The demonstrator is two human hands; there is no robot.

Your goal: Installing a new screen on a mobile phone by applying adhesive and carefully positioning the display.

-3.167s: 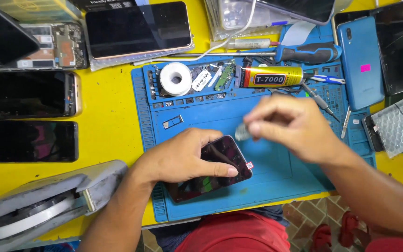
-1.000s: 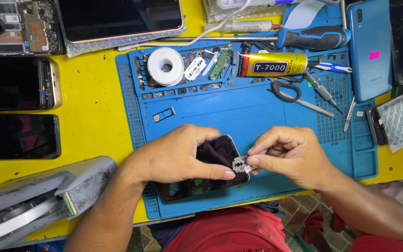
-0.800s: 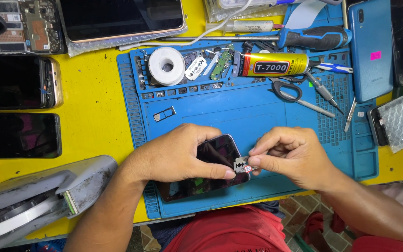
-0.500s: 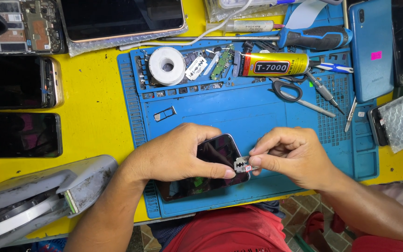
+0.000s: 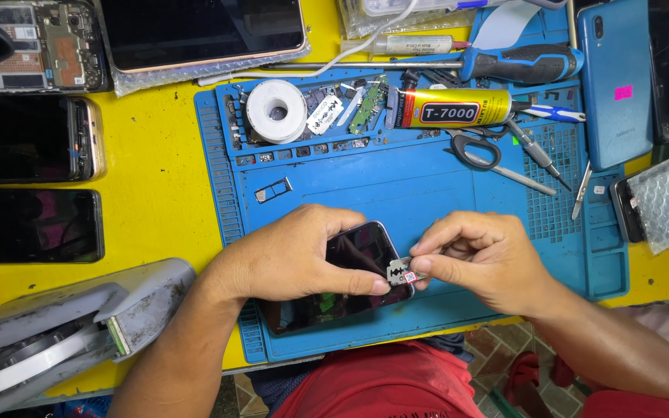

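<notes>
- Steel-grey razor blade (image 5: 403,272), thin and flat with a small printed sticker, is pinched between thumb and forefinger of the right hand (image 5: 483,262); the grip is narrow and closed on the blade.
- Blade meets the right-hand edge of a dark smartphone (image 5: 346,275), so the phone lies directly to the left of the pinch, touching it.
- Left hand (image 5: 296,255) lies flat over the phone, thumb along its near edge, pressing it down on the blue silicone work mat (image 5: 396,182); this hand is the nearer of the two to the phone's middle.
- Phone's long axis runs from lower left to upper right, tilted on the mat; its glossy black face shows reflections.
- Beyond the hands, on the mat: a roll of white tape (image 5: 276,111), a yellow glue tube (image 5: 449,107), scissors (image 5: 480,153) and a blue-handled screwdriver (image 5: 520,63).
- Mat rests on a yellow table (image 5: 156,178), where other phones lie well apart.
</notes>
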